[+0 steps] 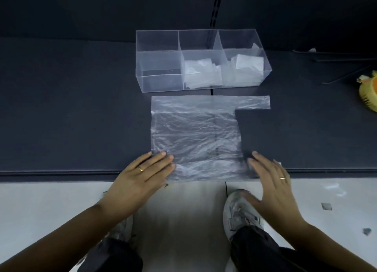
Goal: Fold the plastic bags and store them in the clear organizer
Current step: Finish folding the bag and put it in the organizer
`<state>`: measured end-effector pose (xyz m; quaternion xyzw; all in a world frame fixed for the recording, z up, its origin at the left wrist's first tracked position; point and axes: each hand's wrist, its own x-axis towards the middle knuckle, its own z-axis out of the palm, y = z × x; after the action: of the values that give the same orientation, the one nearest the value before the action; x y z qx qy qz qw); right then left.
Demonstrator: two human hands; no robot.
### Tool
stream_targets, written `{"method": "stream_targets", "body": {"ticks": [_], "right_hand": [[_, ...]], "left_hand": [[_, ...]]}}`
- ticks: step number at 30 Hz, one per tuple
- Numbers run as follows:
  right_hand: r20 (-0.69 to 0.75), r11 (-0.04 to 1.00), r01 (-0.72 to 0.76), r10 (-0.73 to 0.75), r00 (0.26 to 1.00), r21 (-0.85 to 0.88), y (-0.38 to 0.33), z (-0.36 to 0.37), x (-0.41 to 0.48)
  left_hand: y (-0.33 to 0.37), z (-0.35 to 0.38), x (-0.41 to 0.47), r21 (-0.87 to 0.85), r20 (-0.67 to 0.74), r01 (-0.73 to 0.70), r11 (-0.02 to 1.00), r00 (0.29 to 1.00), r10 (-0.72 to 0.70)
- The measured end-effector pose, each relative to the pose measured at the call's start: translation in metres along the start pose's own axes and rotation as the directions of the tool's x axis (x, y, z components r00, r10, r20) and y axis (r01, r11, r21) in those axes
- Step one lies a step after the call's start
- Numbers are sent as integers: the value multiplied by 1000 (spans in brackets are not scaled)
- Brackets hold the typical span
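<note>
**Position.** From my station I see one plastic bag (193, 137) spread flat on the dark tabletop (71, 108), just near of the clear organizer (159, 82). The bag's near edge lies at the near edge of the tabletop. One handle strip (253, 103) runs out to the right along the bag's far edge. I cannot confirm a matching strip at the near edge, because the right hand covers that corner.

**Fingers.** The left hand (138, 180) rests on the bag's near left corner, with its fingers (163, 159) straight, close together and holding nothing. The right hand (273, 182) lies at the near right corner, fingers straight and slightly spread, also gripping nothing.

**Organizer.** It has three compartments. The left one shows no bags. The middle one holds folded bags (202, 74), and so does the right one (244, 67).

**Step in hand (my judgement).** Flatten the bag, then make the first fold.

1. Press with flat palms and sweep from the near edge toward the far edge. The film is wrinkled, and trapped air would bulk out the fold.
2. Square the side edges before lifting anything.
3. Pinch both near corners together and carry them over evenly, so that the crease runs straight from left to right.
4. Keep one palm on each new crease while the other hand moves. Thin film will probably slide or spring open.
5. Size the final packet against the stored ones so that it fits a single compartment.
</note>
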<state>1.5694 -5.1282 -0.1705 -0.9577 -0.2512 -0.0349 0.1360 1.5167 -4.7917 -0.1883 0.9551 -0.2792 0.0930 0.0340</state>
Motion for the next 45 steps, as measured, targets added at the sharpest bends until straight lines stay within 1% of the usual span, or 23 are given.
{"method": "stream_targets", "body": {"ticks": [2, 5, 7, 9, 11, 13, 15, 17, 19, 22, 26, 30, 31, 32, 33, 34, 35, 36, 38, 40, 42, 44, 45], "right_hand": [[-95, 996, -90, 89, 991, -5, 18, -5, -5], [-138, 999, -8, 2, 990, -42, 37, -13, -9], [-123, 1000, 17, -16, 992, 7, 39, -20, -8], [-75, 990, -85, 93, 993, 111, 39, -31, -2], [43, 931, -250, 247, 968, 265, 39, -44, 7], [179, 831, -386, 342, 922, 400, 42, -57, 16], [244, 742, -444, 370, 896, 503, 46, -66, 22], [237, 634, -455, 402, 885, 625, 48, -74, 32], [203, 567, -444, 437, 876, 694, 51, -76, 48], [166, 514, -430, 481, 861, 742, 56, -68, 85], [122, 574, -443, 511, 851, 688, 67, -46, 141], [133, 698, -518, 528, 839, 495, 76, -24, 170], [125, 716, -523, 532, 838, 462, 78, -21, 174], [121, 725, -533, 539, 833, 436, 80, -19, 177], [118, 730, -540, 546, 829, 418, 81, -17, 179], [117, 734, -547, 551, 826, 403, 81, -17, 180], [116, 737, -548, 552, 826, 394, 82, -16, 181], [118, 739, -549, 551, 826, 390, 82, -17, 183], [136, 740, -556, 550, 824, 379, 81, -18, 185], [136, 747, -584, 573, 808, 318, 75, -22, 186], [-13, 795, -584, 593, 805, 165, 60, -29, 188], [-238, 903, -426, 425, 873, 52, 27, -31, 190], [-284, 955, -290, 295, 912, 59, 2, -29, 191]], "left_hand": [[1, -2, -6, -41, -62, 18, 999, 998, -21], [1, -9, -10, -91, -98, 31, 995, 994, -40], [0, -16, -10, -108, -113, 63, 992, 991, -75], [0, -22, -10, -160, -142, 127, 979, 978, -150], [-1, -31, -11, -274, -126, 242, 931, 950, -284], [-4, -41, -9, -369, -75, 363, 856, 906, -417], [-9, -51, -5, -485, -18, 461, 743, 845, -535], [-16, -61, 3, -644, 76, 543, 539, 746, -661], [-26, -65, 16, -755, 148, 547, 362, 680, -718], [-48, -62, 40, -784, 189, 551, 288, 653, -734], [-86, -48, 75, -697, 181, 634, 334, 607, -774], [-110, -36, 98, -562, 248, 746, 357, 564, -788], [-108, -35, 101, -529, 221, 763, 371, 546, -808], [-104, -35, 103, -509, 121, 754, 416, 541, -832], [-96, -37, 105, -486, -38, 706, 515, 572, -819], [-85, -38, 107, -445, -182, 630, 637, 633, -752], [-73, -37, 109, -388, -257, 545, 743, 710, -656], [-63, -34, 111, -345, -265, 459, 819, 789, -554], [-48, -24, 115, -332, -105, 412, 849, 878, -467], [-43, -13, 113, -325, 70, 471, 820, 877, -476], [-42, 0, 105, -235, 179, 498, 835, 866, -467], [-38, 9, 96, -136, 231, 487, 863, 863, -450], [-35, 11, 94, -107, 239, 482, 870, 861, -448]]}}
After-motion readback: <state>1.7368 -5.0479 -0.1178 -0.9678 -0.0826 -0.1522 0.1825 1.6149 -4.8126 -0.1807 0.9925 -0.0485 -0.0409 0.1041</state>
